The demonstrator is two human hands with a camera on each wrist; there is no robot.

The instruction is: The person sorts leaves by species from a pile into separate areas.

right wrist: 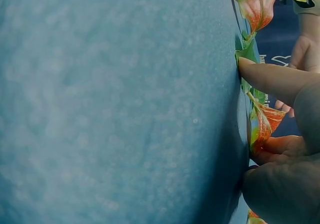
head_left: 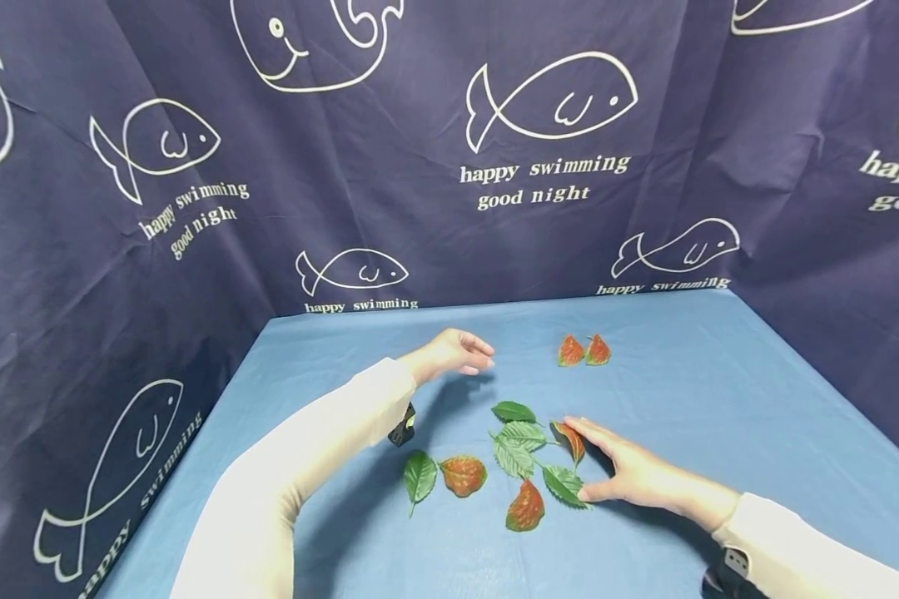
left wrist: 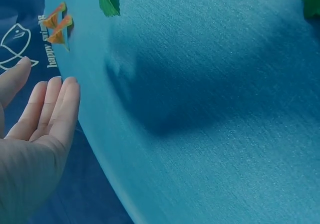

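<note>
My right hand (head_left: 635, 474) is low over the table, its thumb and fingers spread. Its fingertips touch a red-orange leaf with a green edge (head_left: 572, 441), which stands tilted in the right wrist view. The thumb tip touches the end of a green leaf (head_left: 562, 484). More green leaves (head_left: 513, 456) lie overlapping just to the left. Above the table, farther back and left, my left hand (head_left: 453, 353) hovers with loosely bent fingers and holds nothing. In the left wrist view its palm (left wrist: 30, 169) shows bare.
One red leaf (head_left: 525, 506) lies in front of the green ones. To the left are another red leaf (head_left: 463, 476) and a green leaf (head_left: 420, 476). Two red leaves (head_left: 571, 351) sit side by side at the back. Dark fish-print curtains (head_left: 554, 108) surround the blue table (head_left: 389, 549).
</note>
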